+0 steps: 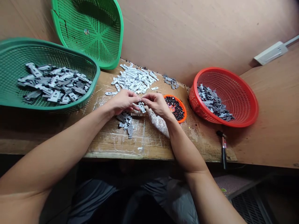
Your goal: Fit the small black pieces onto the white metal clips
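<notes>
My left hand [123, 101] and my right hand [157, 103] meet over the middle of the wooden board [154, 140], fingers pinched together on a small grey plastic part [141, 107] held between them. Just below my left hand lies a small heap of grey parts [126, 122]. Behind my hands spreads a pile of white plastic strips [135, 79]. A small orange dish [185, 113] of tiny dark pieces sits right beside my right wrist.
A green basket [14, 99] at left holds several grey parts; another green basket [93, 31] leans on the wall. A red basket [243, 119] with dark grey parts stands at right. A small hammer [223, 147] lies near the board's front edge. A power strip [271, 53] is far right.
</notes>
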`<state>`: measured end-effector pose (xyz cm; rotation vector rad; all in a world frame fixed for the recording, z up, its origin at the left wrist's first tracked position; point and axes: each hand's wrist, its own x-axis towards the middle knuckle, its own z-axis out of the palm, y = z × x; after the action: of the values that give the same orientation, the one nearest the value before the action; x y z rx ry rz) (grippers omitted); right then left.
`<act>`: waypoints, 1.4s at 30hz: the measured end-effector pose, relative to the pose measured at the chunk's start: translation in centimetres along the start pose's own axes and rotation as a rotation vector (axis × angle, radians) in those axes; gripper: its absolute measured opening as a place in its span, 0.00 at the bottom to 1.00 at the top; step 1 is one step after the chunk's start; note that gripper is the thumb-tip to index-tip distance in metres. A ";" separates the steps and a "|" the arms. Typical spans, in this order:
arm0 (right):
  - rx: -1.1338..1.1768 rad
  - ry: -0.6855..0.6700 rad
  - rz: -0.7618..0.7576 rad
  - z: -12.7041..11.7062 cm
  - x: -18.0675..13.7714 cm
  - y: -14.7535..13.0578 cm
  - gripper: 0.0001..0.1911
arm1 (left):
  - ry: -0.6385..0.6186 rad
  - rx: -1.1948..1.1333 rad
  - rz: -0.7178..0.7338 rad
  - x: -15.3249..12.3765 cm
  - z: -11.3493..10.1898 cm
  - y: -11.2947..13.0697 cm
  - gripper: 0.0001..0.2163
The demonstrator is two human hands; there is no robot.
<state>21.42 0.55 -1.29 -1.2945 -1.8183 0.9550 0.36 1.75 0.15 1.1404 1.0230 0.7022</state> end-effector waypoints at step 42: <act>0.594 0.249 0.301 3.7 -1.7 -1.5 0.16 | 0.197 0.010 0.104 1.9 -1.7 -0.7 0.14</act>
<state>17.99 -2.01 -1.94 -1.2439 -1.0490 1.3034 -0.44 3.83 -1.19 1.1566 1.1388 0.9070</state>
